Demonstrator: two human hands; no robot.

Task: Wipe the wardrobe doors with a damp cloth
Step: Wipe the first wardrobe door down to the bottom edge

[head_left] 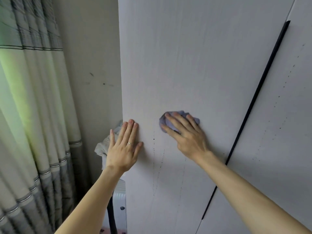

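A pale grey wardrobe door (194,65) fills most of the view, with dark specks and thin drip lines on its lower part. My right hand (187,135) presses a crumpled lilac-blue cloth (181,118) flat against the door with straight, spread fingers. My left hand (125,147) lies flat on the door near its left edge, fingers straight, a ring on one finger. A second door (287,115) lies to the right, beyond a long black handle strip (258,92).
A striped grey and cream curtain (33,107) hangs at the left. A white wall (91,65) with small marks stands between curtain and wardrobe. Behind my left hand a pale rag (103,147) hangs over something white, low beside the wardrobe.
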